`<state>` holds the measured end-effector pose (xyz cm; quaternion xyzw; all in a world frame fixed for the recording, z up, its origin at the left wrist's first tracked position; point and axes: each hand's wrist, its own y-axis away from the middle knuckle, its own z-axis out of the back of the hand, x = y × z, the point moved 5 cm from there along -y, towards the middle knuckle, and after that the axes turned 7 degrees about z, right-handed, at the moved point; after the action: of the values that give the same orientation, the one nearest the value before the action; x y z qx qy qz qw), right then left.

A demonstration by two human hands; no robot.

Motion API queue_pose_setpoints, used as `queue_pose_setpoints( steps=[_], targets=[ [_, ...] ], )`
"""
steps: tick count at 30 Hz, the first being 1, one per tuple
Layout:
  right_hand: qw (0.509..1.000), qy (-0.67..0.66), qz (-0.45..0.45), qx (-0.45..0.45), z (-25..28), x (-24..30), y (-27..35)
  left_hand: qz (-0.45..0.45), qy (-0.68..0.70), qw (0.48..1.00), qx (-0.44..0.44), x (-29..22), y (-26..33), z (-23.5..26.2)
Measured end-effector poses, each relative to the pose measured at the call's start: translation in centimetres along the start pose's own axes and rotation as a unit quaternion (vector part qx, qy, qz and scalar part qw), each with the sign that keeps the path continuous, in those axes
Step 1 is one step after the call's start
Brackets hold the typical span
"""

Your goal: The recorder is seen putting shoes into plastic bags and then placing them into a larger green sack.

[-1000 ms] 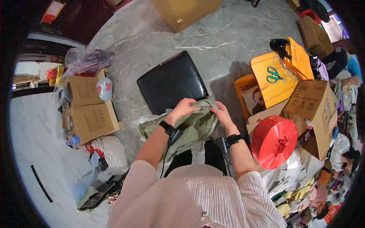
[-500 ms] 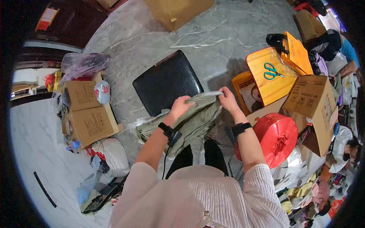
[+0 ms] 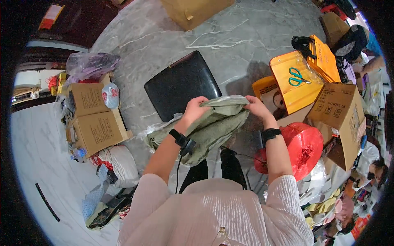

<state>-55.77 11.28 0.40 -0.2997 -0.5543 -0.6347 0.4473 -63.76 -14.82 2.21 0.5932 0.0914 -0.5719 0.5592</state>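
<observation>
A crumpled grey-green cloth (image 3: pixel 217 125) hangs between my two hands, with clear plastic along its upper edge and left end. My left hand (image 3: pixel 194 111) is closed on the cloth's upper edge near its middle. Over at the upper right corner, my right hand (image 3: pixel 259 110) grips the same edge, thumb and fingers pinched on it. The cloth droops toward my legs. Just beyond it stands a black padded stool seat (image 3: pixel 180 84), partly covered by the cloth and plastic. Whether the cloth is a garment or a bag cannot be made out.
Cardboard boxes (image 3: pixel 96 135) and a purple plastic bag (image 3: pixel 92 65) stand at left. To the right are a roll of red plastic twine (image 3: pixel 299 141), a yellow board (image 3: pixel 289 98) with green-handled scissors (image 3: pixel 296 77), and an open carton (image 3: pixel 334 108). Another carton (image 3: pixel 197 10) sits far ahead.
My right hand has moved a little to the right, drawing the cloth's upper edge wider. The cloth's lower part has lifted slightly, and my left hand stays near its former place.
</observation>
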Motion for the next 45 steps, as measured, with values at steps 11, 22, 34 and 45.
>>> queue_pose_setpoints(
  steps=[11, 22, 34, 45],
  targets=[
    [0.97, -0.223, -0.099, -0.015, -1.6, 0.7, 1.6, 0.078, 0.129, 0.981, 0.121, 1.2, -0.3, -1.8],
    [0.962, -0.257, -0.071, 0.06, -4.2, 2.3, 1.4, 0.039, -0.019, 0.987, 0.155, -2.5, -0.2, -3.6],
    [0.908, -0.398, -0.09, 0.091, -4.1, 2.1, 0.8, 0.102, 0.221, 0.965, 0.099, -1.3, -0.7, -3.6],
    [0.93, -0.346, -0.127, 0.0, -3.7, -0.4, 1.0, 0.067, 0.157, 0.964, 0.202, -4.2, 1.5, -4.4]
  ],
)
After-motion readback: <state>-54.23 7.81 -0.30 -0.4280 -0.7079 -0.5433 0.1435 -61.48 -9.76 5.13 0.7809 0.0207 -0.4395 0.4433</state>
